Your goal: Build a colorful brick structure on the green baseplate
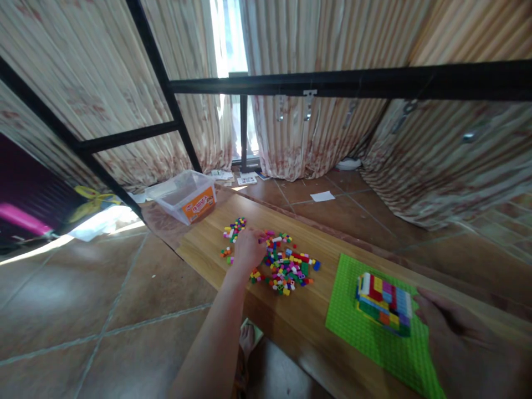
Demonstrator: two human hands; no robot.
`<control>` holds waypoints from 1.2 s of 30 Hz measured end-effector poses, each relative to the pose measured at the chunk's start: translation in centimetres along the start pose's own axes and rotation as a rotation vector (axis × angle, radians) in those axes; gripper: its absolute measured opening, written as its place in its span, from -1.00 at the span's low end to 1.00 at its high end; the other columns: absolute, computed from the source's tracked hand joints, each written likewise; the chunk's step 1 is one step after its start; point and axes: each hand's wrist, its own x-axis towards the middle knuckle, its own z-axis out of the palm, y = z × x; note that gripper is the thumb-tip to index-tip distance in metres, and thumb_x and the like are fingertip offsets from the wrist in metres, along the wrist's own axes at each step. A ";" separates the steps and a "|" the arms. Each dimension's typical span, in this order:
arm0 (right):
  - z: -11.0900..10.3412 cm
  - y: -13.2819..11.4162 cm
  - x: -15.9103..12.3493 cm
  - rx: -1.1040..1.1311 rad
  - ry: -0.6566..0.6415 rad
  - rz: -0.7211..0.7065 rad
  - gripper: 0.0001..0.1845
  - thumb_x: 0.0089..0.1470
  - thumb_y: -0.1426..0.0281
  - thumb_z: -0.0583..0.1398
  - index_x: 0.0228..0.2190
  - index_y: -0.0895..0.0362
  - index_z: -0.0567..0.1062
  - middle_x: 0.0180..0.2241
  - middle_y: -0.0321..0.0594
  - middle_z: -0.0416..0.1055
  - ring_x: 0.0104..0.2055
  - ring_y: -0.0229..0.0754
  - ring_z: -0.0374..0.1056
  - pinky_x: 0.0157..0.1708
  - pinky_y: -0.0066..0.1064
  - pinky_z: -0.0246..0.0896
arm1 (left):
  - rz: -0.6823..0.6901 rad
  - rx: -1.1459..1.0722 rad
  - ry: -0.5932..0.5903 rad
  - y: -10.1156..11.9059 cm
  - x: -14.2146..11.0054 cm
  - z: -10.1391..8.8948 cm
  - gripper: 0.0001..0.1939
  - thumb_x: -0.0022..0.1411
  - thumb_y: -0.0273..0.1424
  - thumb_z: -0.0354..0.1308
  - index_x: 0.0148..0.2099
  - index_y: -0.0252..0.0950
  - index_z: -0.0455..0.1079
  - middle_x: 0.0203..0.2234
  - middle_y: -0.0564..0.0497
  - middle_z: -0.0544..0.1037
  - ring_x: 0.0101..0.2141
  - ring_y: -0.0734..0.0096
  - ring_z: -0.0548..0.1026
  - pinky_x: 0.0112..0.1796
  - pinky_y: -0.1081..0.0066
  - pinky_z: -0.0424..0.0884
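Observation:
My left hand (249, 249) reaches into a loose pile of small coloured toy bricks (288, 271) on the wooden bench top. Its fingers are pinched together beside a magenta brick (262, 240); what they hold, if anything, is hard to make out. To the right lies a green studded baseplate (349, 310), bearing a block built of several layers of multicoloured bricks (384, 302). My right hand (457, 332), blurred, is over the baseplate's right side. Its fingers are apart and the tips are close to the block's right end; whether they touch it is unclear.
A clear plastic box (170, 197) with an orange label stands at the bench's far left end. Black metal bars (332, 83) cross in front of the curtains (299, 138). Papers (322, 196) lie on the tiled floor, and a foot (247, 337) shows below the bench.

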 end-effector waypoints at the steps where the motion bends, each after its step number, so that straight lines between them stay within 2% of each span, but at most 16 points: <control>1: 0.0 0.0 0.0 -0.001 -0.006 -0.004 -0.65 -0.14 0.09 0.23 -0.37 0.06 0.58 -0.31 -0.11 0.54 -0.16 0.18 0.42 -0.08 0.01 0.25 | 0.030 0.001 -0.004 0.3 -0.1 0.1 -0.77 0.12 -0.44 0.12 -0.20 -0.22 0.57 -0.27 -0.08 0.57 -0.19 0.25 0.47 -0.08 0.28 0.35; 5: 0.5 0.0 -0.1 0.026 -0.032 -0.015 -0.65 -0.13 0.12 0.23 -0.35 0.09 0.59 -0.32 -0.11 0.55 -0.21 0.13 0.44 -0.16 -0.06 0.31 | 0.178 0.004 -0.039 1.6 -0.2 0.9 -0.74 0.13 -0.45 0.12 -0.14 -0.23 0.55 -0.19 -0.09 0.54 -0.14 0.26 0.42 -0.02 0.25 0.29; 8: 0.9 0.0 -0.1 0.056 0.006 -0.047 -0.66 -0.13 0.16 0.25 -0.33 0.11 0.60 -0.37 -0.14 0.55 -0.29 0.04 0.45 -0.23 -0.12 0.33 | 0.233 0.006 -0.074 2.1 -0.1 1.8 -0.75 0.15 -0.48 0.10 -0.16 -0.25 0.55 -0.18 -0.11 0.53 -0.12 0.24 0.41 0.00 0.21 0.27; 14: 1.1 0.5 0.6 0.139 0.063 -0.139 -0.75 -0.09 0.24 0.26 -0.39 0.14 0.61 -0.44 -0.17 0.55 -0.40 -0.10 0.44 -0.34 -0.25 0.36 | 0.270 0.060 -0.068 2.2 0.8 2.4 -0.78 0.17 -0.49 0.06 -0.25 -0.29 0.55 -0.25 -0.15 0.56 -0.15 0.16 0.44 -0.02 0.19 0.28; 18: 0.6 1.0 1.0 0.160 0.100 -0.187 -0.73 -0.06 0.23 0.25 -0.36 0.16 0.61 -0.44 -0.15 0.55 -0.41 -0.13 0.44 -0.36 -0.27 0.36 | 0.218 -0.109 -0.012 3.4 0.7 1.8 -0.82 0.17 -0.42 0.09 -0.28 -0.28 0.53 -0.33 -0.09 0.58 -0.26 0.23 0.49 -0.16 0.31 0.35; 21: 0.3 0.8 1.1 0.180 0.101 -0.172 -0.73 -0.05 0.25 0.25 -0.35 0.17 0.61 -0.44 -0.16 0.54 -0.43 -0.16 0.43 -0.38 -0.29 0.36 | 0.202 -0.322 -0.073 4.9 -0.1 1.6 -0.81 0.18 -0.43 0.06 -0.28 -0.29 0.51 -0.43 0.00 0.58 -0.38 0.37 0.49 -0.29 0.43 0.36; 24: 0.1 0.6 0.9 0.187 0.090 -0.168 -0.75 -0.05 0.27 0.24 -0.37 0.17 0.60 -0.46 -0.17 0.54 -0.44 -0.16 0.42 -0.41 -0.31 0.35 | 0.247 -0.432 -0.112 6.0 -0.9 1.9 -0.82 0.16 -0.46 0.05 -0.31 -0.31 0.50 -0.44 0.02 0.59 -0.39 0.41 0.50 -0.32 0.47 0.36; 30: -0.3 1.1 1.0 0.195 0.089 -0.159 -0.75 -0.06 0.27 0.24 -0.36 0.17 0.60 -0.44 -0.17 0.53 -0.44 -0.18 0.40 -0.39 -0.32 0.33 | 0.278 -0.437 -0.177 6.1 -1.2 1.9 -0.82 0.15 -0.47 0.05 -0.31 -0.31 0.50 -0.46 0.03 0.58 -0.41 0.42 0.49 -0.35 0.48 0.34; 33: -0.4 1.2 1.1 0.172 0.081 -0.154 -0.75 -0.05 0.28 0.24 -0.36 0.17 0.60 -0.45 -0.17 0.54 -0.44 -0.18 0.41 -0.40 -0.32 0.33 | 0.367 -0.385 -0.272 5.9 -1.4 1.2 -0.81 0.18 -0.44 0.05 -0.37 -0.30 0.49 -0.53 0.05 0.54 -0.47 0.45 0.44 -0.38 0.48 0.30; 36: -0.3 1.0 1.1 0.162 0.070 -0.161 -0.75 -0.05 0.27 0.24 -0.37 0.17 0.61 -0.43 -0.16 0.55 -0.42 -0.16 0.42 -0.36 -0.30 0.35 | 0.467 -0.357 -0.373 6.2 -2.0 0.5 -0.82 0.18 -0.44 0.07 -0.39 -0.30 0.49 -0.51 0.05 0.54 -0.43 0.45 0.44 -0.36 0.49 0.29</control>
